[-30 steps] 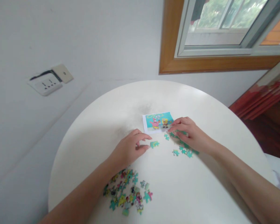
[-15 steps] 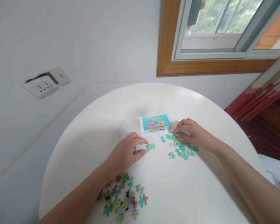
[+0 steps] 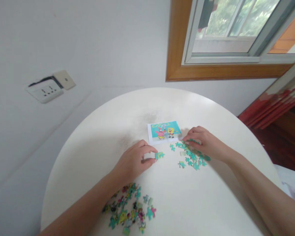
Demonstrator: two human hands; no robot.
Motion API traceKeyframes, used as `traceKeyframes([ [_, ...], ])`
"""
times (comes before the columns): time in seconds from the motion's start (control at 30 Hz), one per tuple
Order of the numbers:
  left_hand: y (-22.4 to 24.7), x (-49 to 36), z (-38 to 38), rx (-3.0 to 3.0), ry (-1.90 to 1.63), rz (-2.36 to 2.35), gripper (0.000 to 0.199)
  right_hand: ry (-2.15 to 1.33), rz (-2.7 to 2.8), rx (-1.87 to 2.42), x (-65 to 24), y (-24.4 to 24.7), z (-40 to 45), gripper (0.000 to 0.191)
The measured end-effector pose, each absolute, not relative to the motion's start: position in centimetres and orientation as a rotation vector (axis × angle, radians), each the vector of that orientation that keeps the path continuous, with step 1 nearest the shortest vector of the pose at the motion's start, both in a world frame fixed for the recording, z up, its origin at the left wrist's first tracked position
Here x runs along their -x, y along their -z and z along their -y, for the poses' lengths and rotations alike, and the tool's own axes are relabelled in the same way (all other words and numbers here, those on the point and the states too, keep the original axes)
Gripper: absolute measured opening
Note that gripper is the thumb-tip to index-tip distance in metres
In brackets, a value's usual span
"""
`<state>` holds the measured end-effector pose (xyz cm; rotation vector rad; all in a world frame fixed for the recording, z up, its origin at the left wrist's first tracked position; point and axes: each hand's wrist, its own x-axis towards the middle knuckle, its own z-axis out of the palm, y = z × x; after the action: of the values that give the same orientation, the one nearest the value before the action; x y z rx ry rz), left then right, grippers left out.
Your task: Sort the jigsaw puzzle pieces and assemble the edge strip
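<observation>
My left hand (image 3: 137,159) rests on the white table with thumb and index finger at the left edges of a small green and yellow jigsaw piece (image 3: 159,155), which lies flat. My right hand (image 3: 203,139) reaches over a loose heap of mostly turquoise jigsaw pieces (image 3: 193,159). Its fingers are loosely curved and apart, their tips at the heap's upper left; they partly cover some pieces. Just beyond both hands lies a reference picture card (image 3: 165,131) with cartoon figures on turquoise.
A second heap of mixed-colour jigsaw pieces (image 3: 130,209) spreads near the front, partly behind my left forearm. The round white table (image 3: 182,200) stands near a wall with a socket (image 3: 46,91) and a wood-framed window (image 3: 228,70). A red and white curtain (image 3: 272,101) hangs right.
Both hands and the jigsaw pieces keep nearly the same places. The whole view has shifted very slightly.
</observation>
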<state>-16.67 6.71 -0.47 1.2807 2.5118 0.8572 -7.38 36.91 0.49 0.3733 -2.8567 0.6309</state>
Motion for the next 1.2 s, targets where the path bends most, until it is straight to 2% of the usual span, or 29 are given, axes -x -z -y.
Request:
traceKeyframes([
  [0.63,0.4,16.6,-6.8,-1.269,-0.838,-2.53,0.022,-0.651,2.852,-0.364,7.2,-0.8,-36.8,0.022],
  [0.97,-0.4,16.4,-6.7,-1.494,-0.778,-2.447,0.035,-0.67,2.833,-0.306,7.1,-1.3,-37.3,0.025],
  [1.2,-0.4,16.5,-6.7,-1.497,-0.78,-2.411,0.035,-0.666,2.837,-0.262,7.1,-1.1,-38.4,0.027],
])
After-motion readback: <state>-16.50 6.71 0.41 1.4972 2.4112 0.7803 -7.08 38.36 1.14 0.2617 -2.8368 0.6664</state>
